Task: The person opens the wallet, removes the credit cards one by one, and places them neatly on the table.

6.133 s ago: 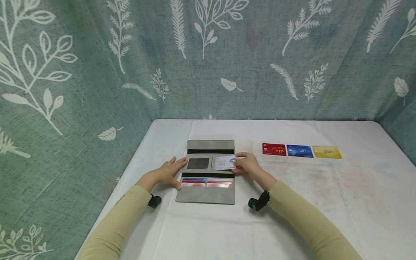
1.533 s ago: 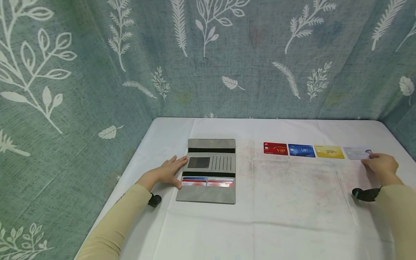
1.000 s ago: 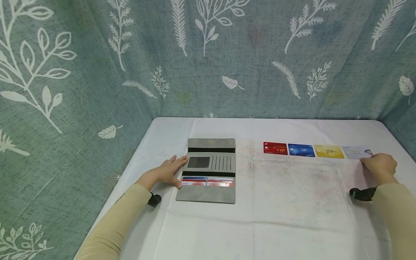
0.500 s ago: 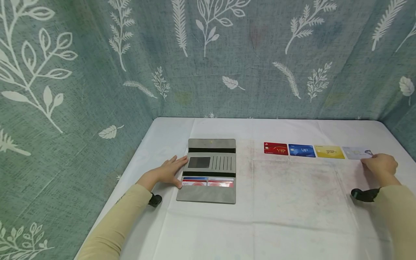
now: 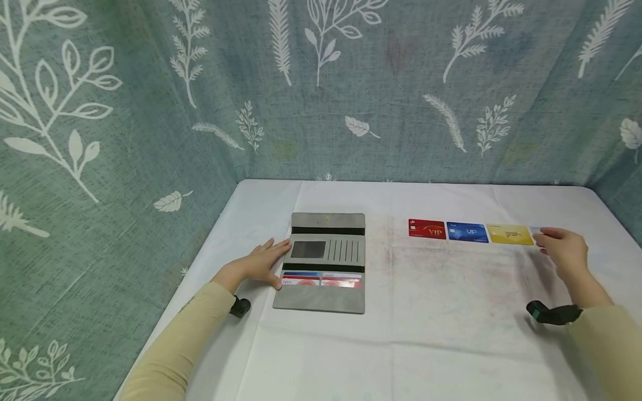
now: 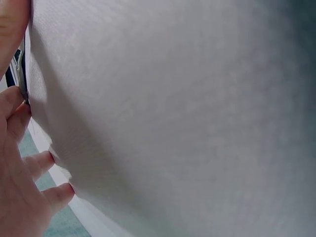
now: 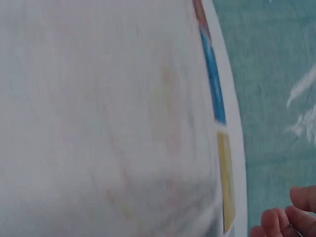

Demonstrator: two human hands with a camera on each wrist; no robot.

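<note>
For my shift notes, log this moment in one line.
left hand: touching wallet | right hand: over pale card | red card, blue card, yellow card: in a row

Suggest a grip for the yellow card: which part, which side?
I'd pinch the near long edge of the yellow card, coming from the person's side. It lies flat, its short ends close to the blue card and pale card, while that edge faces open white cloth. A fingernail may be needed to lift it.
</note>
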